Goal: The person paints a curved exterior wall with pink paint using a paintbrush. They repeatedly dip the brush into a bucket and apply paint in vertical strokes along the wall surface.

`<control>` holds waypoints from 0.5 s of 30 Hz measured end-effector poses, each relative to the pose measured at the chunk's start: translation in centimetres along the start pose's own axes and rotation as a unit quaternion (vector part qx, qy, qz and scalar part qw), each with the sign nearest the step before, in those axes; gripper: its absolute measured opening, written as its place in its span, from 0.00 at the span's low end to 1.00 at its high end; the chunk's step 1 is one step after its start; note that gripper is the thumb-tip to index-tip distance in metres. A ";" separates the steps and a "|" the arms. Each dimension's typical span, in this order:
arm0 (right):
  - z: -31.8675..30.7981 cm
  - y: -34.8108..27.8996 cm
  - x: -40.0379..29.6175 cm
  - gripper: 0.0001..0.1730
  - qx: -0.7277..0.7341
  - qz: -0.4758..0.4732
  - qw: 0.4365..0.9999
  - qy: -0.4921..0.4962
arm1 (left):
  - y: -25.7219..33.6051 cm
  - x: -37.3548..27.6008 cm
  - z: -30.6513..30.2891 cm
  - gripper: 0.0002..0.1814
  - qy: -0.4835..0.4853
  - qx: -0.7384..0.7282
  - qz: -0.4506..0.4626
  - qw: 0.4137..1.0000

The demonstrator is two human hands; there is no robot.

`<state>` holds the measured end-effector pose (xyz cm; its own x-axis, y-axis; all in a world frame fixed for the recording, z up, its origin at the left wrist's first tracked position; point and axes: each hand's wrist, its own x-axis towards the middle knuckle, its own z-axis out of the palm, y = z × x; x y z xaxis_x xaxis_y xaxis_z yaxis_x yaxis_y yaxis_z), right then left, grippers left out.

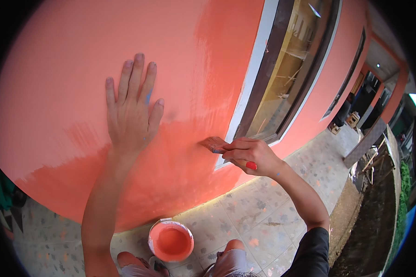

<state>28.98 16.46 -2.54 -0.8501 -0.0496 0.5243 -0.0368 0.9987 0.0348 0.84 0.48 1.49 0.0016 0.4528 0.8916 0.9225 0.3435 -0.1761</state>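
My left hand [133, 100] lies flat against the wall [76, 69], fingers spread and pointing up, with a blue smear on one finger. In my right hand [254, 157] is a paintbrush [215, 143], its bristles at the wall just left of the window's white border [231, 138]. The red-tipped end of the handle shows below my fingers. Darker orange paint [159, 162] covers the wall's lower part and a strip beside the window. Paler pink covers the upper left. A bucket of orange paint [170, 241] stands on the floor between my knees, its rim streaked white.
A brown-framed glass window [280, 76] is set in the wall at the right. Paint-spotted tiles [249, 214] run along its foot. Farther off, a person [343, 110] sits near small wooden stools [353, 119]. Bare soil [364, 204] borders the tiled floor.
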 end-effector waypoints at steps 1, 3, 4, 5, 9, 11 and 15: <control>-0.2 -0.4 0.3 0.08 0.062 0.018 0.997 -0.051 | -0.4 -0.1 0.0 0.37 0.024 0.025 0.006 0.999; -2.7 1.0 3.3 0.08 0.013 -0.036 0.996 0.086 | -0.1 -0.3 1.2 0.35 0.078 0.059 0.014 0.995; -4.7 1.4 4.7 0.06 -0.040 -0.032 0.984 0.170 | 0.2 -0.7 2.0 0.36 0.097 0.055 0.015 0.994; -6.8 1.4 5.9 0.06 -0.126 -0.065 0.962 0.232 | 0.5 -1.0 2.7 0.36 0.116 0.051 0.018 0.992; -7.0 1.0 8.0 0.09 -0.259 -0.263 0.833 0.411 | -0.3 -3.0 4.1 0.35 0.131 0.072 0.040 0.988; -3.7 2.5 6.0 0.09 -0.253 -0.142 0.901 0.322 | -0.3 -3.5 4.1 0.36 0.120 0.088 0.034 0.988; 2.9 0.8 -1.0 0.08 -0.025 -0.076 0.990 0.113 | -0.2 -3.8 3.7 0.38 0.058 0.107 0.025 0.992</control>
<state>28.28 17.35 -5.56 -0.6969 -0.2053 0.6871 -0.1238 0.9782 0.1667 -0.79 1.75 -3.39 0.1017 0.3801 0.9194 0.8175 0.4947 -0.2949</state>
